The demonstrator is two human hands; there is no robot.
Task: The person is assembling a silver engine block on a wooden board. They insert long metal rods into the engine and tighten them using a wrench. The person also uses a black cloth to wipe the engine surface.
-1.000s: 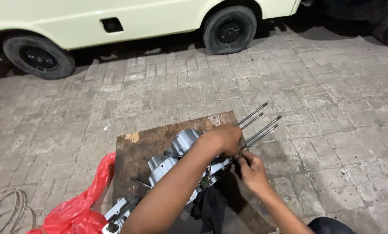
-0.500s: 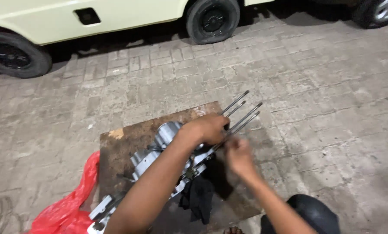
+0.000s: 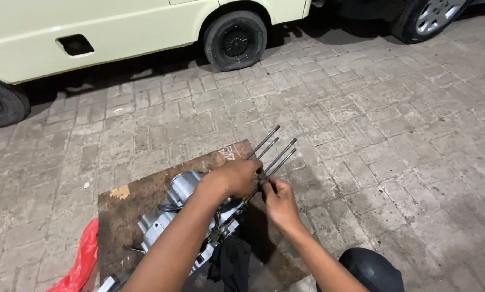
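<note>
The engine case (image 3: 177, 211) is lain on a board (image 3: 145, 189) on the paving. It is steadied by the left hand (image 3: 237, 177), clenched at the stud bases, while one stud (image 3: 277, 159) is pinched by the right hand (image 3: 277, 201).

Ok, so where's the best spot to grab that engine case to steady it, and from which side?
Probably the rounded cover end of the engine case, from the left. The four long studs jut out on the right, where both the left hand and right hand already crowd them.
</note>
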